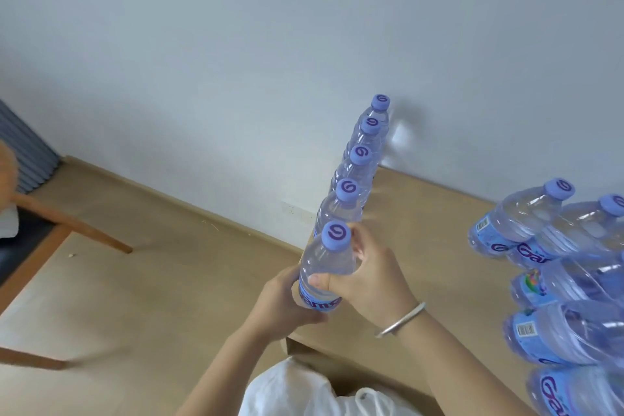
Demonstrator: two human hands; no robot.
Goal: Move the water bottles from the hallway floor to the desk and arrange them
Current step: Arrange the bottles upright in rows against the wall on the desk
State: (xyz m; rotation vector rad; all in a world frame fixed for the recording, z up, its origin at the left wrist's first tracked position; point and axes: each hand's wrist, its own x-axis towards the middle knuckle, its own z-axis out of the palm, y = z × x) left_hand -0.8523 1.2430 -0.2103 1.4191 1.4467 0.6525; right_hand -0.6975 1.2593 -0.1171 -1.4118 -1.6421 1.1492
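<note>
Head view: both hands wrap one clear plastic water bottle with a purple cap (326, 267), the left hand (282, 300) curled round its labelled base, the right hand (368, 277) round its shoulder. It stands at the near end of a row of four matching bottles (358, 162) running away from the hands toward the white wall (236, 44). This looks like the arranging step; next it needs settling upright in line. Right of the hands, more bottles (553, 267) crowd the tan wooden surface (422, 213). Left lies tan floor (135, 280).
</note>
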